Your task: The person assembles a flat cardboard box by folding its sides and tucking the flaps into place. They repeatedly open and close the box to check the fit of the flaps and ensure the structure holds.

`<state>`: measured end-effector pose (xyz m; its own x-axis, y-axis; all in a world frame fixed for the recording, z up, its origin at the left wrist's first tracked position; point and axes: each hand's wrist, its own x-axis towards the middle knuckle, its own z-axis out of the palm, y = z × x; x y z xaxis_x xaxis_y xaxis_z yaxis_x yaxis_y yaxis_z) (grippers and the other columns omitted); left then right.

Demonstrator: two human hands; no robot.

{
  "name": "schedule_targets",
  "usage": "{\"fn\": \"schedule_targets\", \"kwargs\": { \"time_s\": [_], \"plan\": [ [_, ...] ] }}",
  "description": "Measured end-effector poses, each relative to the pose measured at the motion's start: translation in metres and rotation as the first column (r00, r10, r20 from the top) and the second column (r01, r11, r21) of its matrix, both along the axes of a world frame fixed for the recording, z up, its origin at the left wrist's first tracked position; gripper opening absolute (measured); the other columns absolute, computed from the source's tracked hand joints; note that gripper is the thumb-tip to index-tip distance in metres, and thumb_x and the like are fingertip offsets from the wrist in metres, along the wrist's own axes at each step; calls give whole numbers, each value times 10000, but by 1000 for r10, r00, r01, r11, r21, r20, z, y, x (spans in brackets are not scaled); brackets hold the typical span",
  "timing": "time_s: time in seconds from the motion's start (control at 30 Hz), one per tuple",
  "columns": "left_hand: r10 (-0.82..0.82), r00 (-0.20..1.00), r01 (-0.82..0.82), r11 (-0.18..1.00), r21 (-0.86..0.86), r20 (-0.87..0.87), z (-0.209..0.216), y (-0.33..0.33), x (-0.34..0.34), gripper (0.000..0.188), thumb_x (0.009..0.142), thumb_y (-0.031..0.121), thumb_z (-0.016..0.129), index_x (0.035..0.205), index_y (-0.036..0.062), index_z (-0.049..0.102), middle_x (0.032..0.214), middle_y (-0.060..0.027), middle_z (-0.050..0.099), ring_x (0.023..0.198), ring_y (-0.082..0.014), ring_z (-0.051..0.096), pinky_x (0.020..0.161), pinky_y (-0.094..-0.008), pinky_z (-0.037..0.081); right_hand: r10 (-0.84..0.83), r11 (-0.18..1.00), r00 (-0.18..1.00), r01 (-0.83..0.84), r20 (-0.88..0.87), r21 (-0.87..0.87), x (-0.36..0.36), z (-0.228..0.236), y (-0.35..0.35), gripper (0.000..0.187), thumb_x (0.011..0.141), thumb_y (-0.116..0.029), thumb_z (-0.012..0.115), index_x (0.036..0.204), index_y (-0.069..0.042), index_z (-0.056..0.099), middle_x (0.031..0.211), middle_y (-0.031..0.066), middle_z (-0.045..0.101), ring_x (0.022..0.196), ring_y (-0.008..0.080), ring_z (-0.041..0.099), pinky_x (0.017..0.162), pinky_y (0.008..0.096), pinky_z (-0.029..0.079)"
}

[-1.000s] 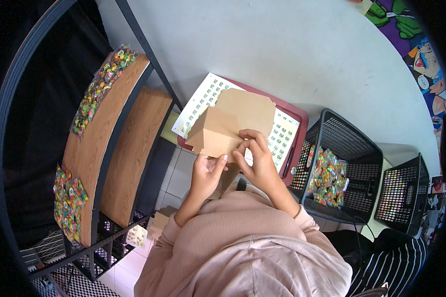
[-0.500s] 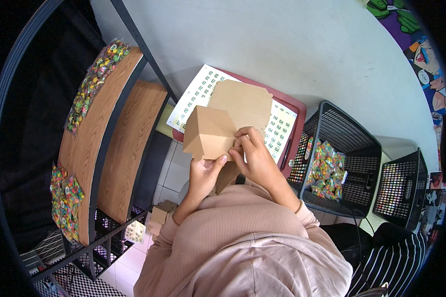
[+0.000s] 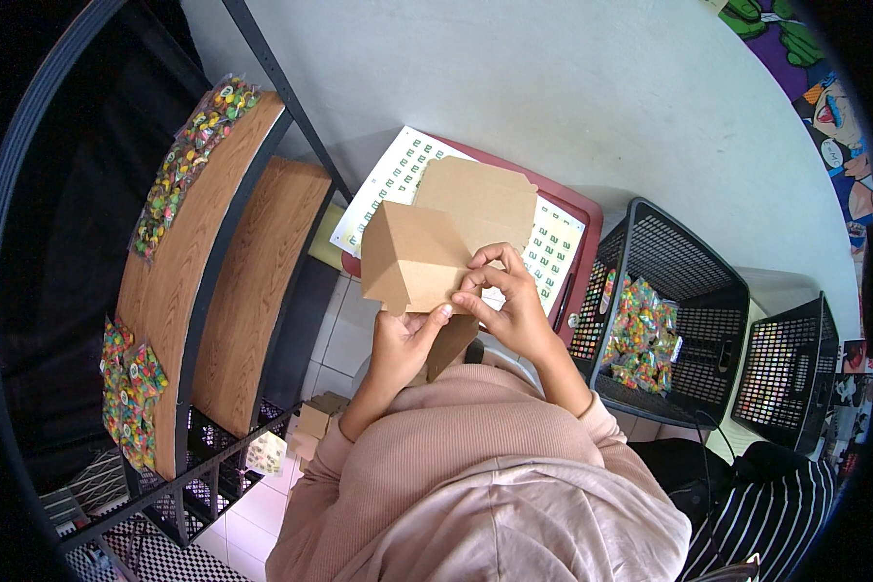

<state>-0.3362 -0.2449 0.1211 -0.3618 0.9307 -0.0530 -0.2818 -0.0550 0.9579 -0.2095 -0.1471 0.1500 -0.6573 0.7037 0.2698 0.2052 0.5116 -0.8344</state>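
A partly folded brown cardboard box (image 3: 412, 250) is held up in front of my chest, its large lid panel (image 3: 485, 194) spreading out behind it. At its lower edge my left hand (image 3: 407, 338) grips the cardboard, thumb on the near face and the other fingers mostly hidden beneath. On the box's right corner my right hand (image 3: 500, 296) pinches the edge between thumb and fingers. Below both hands a darker cardboard flap (image 3: 452, 344) hangs toward my lap.
A red tray (image 3: 582, 254) bearing printed white sheets (image 3: 383, 184) lies beyond the box. Black crates (image 3: 684, 252) at right hold bagged colourful candies (image 3: 640, 330). To the left, a wood-topped shelf (image 3: 204, 218) carries more candy bags (image 3: 131, 398). Small cardboard boxes (image 3: 317, 417) sit lower left.
My right hand has shifted slightly, its fingers curling higher over the box's right corner. The box has moved slightly to the right; my left hand keeps its grip.
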Motion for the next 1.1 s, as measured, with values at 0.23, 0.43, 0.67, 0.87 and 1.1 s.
{"fn": "schedule_targets", "kwargs": {
  "time_s": [0.23,0.43,0.67,0.87,1.1],
  "plan": [
    [-37,999,37,999,13,22,-1,2,-15,245,792,-3,534,1023,-40,462,949,-92,544,840,-131,543,703,-241,458,97,967,983,-130,-154,-218,2,4,1,182,754,-109,584,921,-39,605,927,97,450,878,215,476,734,311,432],
    [-2,999,-1,998,58,38,10,7,-7,249,826,31,494,1057,-46,445,1017,-114,523,942,-158,520,760,-262,448,48,988,975,-79,-216,-136,-3,-1,1,281,779,-110,551,1051,-38,542,1038,123,465,954,230,497,806,323,422],
    [-163,976,153,985,78,143,6,9,-13,303,867,53,393,1158,-24,362,1106,-137,473,1016,-212,496,827,-342,455,210,967,968,-227,-137,-117,5,-3,19,394,767,-198,589,1121,-52,494,1127,133,455,1086,266,421,907,357,341],
    [-267,956,253,960,121,122,16,26,-19,358,881,106,394,1203,-4,282,1126,-114,437,1006,-182,488,816,-325,453,212,975,968,-218,-133,-37,-2,3,26,439,805,-228,532,1194,-45,442,1196,162,438,1124,275,409,907,359,337],
    [-88,838,57,996,74,538,-23,32,2,340,897,142,353,1213,42,278,1131,-120,433,996,-191,505,800,-323,466,14,952,996,-41,-91,-305,-9,-27,14,369,817,-147,521,1144,10,456,1072,176,532,1002,253,511,814,328,433]
  ]
}}
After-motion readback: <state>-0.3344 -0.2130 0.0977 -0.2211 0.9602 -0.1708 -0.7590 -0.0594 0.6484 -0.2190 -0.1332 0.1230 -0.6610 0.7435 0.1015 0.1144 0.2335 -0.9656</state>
